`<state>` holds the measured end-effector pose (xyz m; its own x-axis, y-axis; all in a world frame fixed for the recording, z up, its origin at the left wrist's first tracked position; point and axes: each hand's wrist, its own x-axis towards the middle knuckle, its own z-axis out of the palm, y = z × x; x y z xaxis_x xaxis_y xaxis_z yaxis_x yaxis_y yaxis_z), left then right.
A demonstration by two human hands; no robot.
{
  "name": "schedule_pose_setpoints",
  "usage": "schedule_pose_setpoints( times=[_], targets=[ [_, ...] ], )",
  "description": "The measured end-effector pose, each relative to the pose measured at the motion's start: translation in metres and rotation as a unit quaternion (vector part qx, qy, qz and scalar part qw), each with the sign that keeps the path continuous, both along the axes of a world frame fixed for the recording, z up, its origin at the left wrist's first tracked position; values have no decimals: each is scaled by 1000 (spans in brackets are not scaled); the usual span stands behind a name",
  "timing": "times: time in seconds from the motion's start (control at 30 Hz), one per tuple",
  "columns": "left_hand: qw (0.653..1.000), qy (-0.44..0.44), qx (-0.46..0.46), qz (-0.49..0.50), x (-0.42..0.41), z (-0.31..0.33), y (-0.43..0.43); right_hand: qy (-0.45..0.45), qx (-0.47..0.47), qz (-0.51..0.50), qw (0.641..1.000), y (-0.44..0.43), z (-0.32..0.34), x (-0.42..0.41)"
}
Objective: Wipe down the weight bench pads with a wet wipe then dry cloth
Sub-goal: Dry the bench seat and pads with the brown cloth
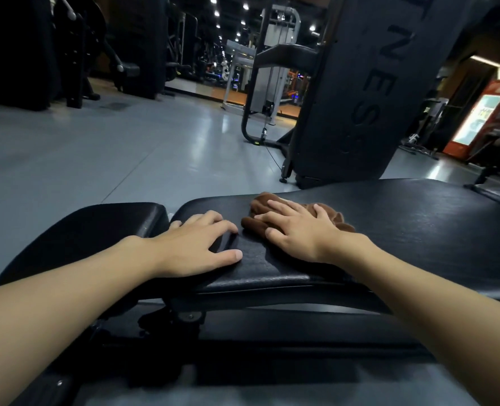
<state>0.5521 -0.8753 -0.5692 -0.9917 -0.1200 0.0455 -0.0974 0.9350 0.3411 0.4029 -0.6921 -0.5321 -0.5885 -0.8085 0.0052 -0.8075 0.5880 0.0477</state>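
Head view, looking down across the bench. Brown cloth [335, 215] lies bunched on the long back pad [418, 227], directly under my right hand [298, 231]. Palm and fingers [282, 205] are spread flat and press down on it, not curled round it. Cloth shows past my fingertips on the far side and out beyond the little-finger side toward the right. Left hand [194, 244] rests flat on the same pad, just beside the cloth on its left, fingers splayed, holding nothing, close to the gap before the shorter seat pad [96, 230]. Long pad's axis runs left to right across my view, and most of its uncovered length stretches away to the right of the cloth. So the right hand is the one on the cloth, and the open run of pad lies to its right. My judgement: the next stroke wants a sideways sweep along that axis, with the left hand bracing. No wet wipe in sight, so I take this as the drying pass.
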Motion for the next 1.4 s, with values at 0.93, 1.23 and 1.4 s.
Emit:
schedule_pose_setpoints(
  times=[0.93, 1.23, 1.4],
  targets=[
    [994, 22, 20, -106, -108, 33, 147, 35, -21, -179, 983, 194, 51, -111],
    [988, 41, 0, -147, -122, 31, 176, 45, -33, -326, 944, 271, 78, -146],
    [989, 35, 5, -145, -120, 31, 175, 40, -55, -399, 914, 307, 87, -156]
  ],
)
